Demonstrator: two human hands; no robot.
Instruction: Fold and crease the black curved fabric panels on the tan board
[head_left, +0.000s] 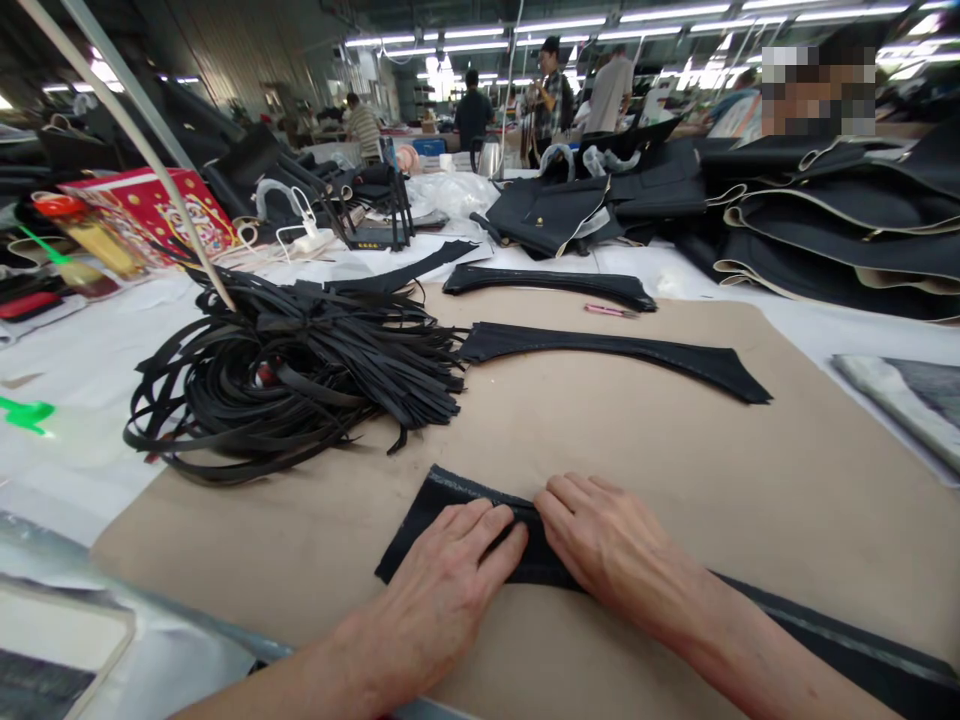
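A long black strip of leather-like material (412, 520) lies across the brown work sheet (750, 480), with a shiny grey line along its far edge. My left hand (457, 565) rests on the strip near its wide left end, fingers curled and closed at the far edge. Beside it, my right hand (607, 535) grips the same edge with bent fingers; its thumb is hidden. The edge looks folded over between the hands. Past my right forearm the strip runs on toward the lower right corner. Two similar black pieces (615, 352) lie farther back.
A large bundle of thin black strips (337, 370) sits at left. A pink pen-like tool (609, 311) lies behind the black pieces. Stacked black panels (840, 230) stand at back right. A red box (161, 205) and a green-handled item (28, 413) are at left. Several people work beyond.
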